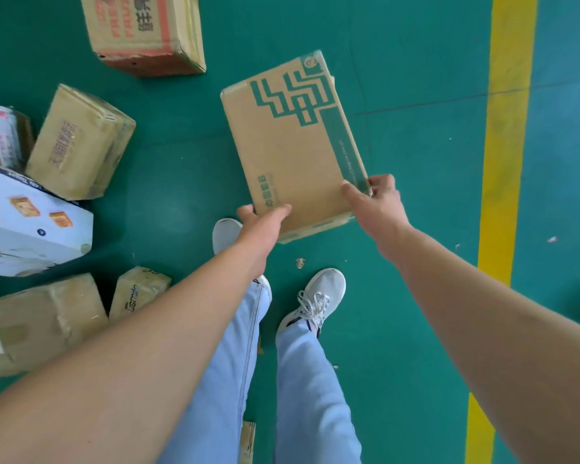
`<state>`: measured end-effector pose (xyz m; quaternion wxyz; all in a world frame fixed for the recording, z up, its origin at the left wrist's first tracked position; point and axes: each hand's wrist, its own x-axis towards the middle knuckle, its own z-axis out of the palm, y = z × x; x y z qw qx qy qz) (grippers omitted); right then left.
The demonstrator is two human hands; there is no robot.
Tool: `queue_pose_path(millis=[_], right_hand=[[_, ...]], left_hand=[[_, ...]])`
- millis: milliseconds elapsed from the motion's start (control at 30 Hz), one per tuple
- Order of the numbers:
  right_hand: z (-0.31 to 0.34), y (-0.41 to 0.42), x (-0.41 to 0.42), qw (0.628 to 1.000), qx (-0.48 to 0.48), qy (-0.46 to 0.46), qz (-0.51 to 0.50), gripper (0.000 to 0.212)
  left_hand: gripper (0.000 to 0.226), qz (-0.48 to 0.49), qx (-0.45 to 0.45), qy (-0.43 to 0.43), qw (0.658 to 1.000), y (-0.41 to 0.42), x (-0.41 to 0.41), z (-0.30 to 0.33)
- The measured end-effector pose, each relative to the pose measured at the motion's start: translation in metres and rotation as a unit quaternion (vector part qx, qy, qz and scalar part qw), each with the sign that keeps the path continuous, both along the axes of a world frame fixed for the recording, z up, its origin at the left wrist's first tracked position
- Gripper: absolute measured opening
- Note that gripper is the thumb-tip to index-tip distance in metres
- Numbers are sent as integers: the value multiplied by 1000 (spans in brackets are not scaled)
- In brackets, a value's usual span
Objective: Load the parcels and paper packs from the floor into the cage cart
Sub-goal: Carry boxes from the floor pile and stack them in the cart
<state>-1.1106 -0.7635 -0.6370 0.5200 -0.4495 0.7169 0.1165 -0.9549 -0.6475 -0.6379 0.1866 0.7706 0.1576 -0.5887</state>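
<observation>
Head view looks straight down: both hands hold one flat cardboard parcel (292, 145) with green printed bands, lifted clear of the green floor (399, 78) in front of the person's white sneakers (315, 301). Left hand (260, 217) grips the near-left corner, thumb on top and fingers wrapped under; right hand (374, 199) pinches the near-right corner, thumb on the top face, fingers behind the edge. Far end of the parcel hangs unsupported (both grips sit at the near end only), so it likely levers downward; sliding one hand further along a long side or under the base would steady it before carrying. Cage cart is not in frame, so the carry direction cannot be told. More parcels wait on the floor to the left: a red-printed box (144, 31) at the top, a plain brown box (79, 142) below it, a white printed box (31, 226), and taped brown boxes (44, 323) near the left leg. Judged step: carry this parcel to the cart, keeping it level and close to the body, and step clear of the boxes by the left foot. Yellow floor line (506, 128) runs down the right side, well apart from the parcel.
</observation>
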Motion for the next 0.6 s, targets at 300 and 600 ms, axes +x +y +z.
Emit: queue_pose_path(millis=[300,600], right_hand=[[190,-18,101,997,18,-79,21,77],[375,11,158,988,15,-137,69,62]], left_hand=[[72,50,-74,-23,996,-6,93,171],[101,124,-123,-102,979,65,144,348]])
